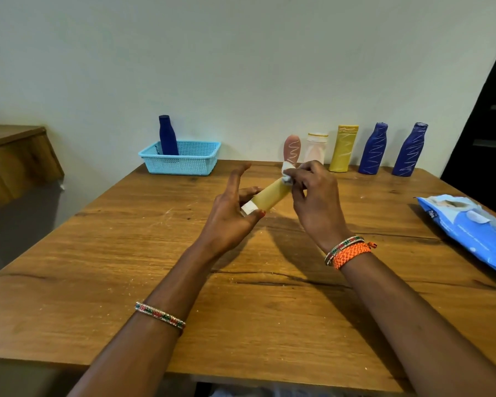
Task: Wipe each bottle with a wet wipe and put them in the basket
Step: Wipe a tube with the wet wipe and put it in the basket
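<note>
Yellow bottle (pixel 271 194) lies slanted in the air above the wooden table (pixel 126 253), white cap end low towards me, far end raised. I hold it between both hands. My left hand (pixel 229 213) has the cap end between thumb and lower fingers, while the upper fingers stand spread and straight, off the bottle. My right hand (pixel 312 196) pinches a crumpled white wet wipe (pixel 287 173) and presses it against the upper end of the bottle.

Behind my hands, along the wall, stands a row of bottles with pale scribbled streaks: a pink bottle (pixel 292 149), a white bottle (pixel 315 147), a second yellow bottle (pixel 342 149) and two blue bottles (pixel 373 149) (pixel 410 150). At the far left of the table sits the light blue basket (pixel 184 163) with one dark blue bottle (pixel 168 136) upright in it. A blue pack of wipes (pixel 470 233) lies flat at the right edge, well apart from my hands
</note>
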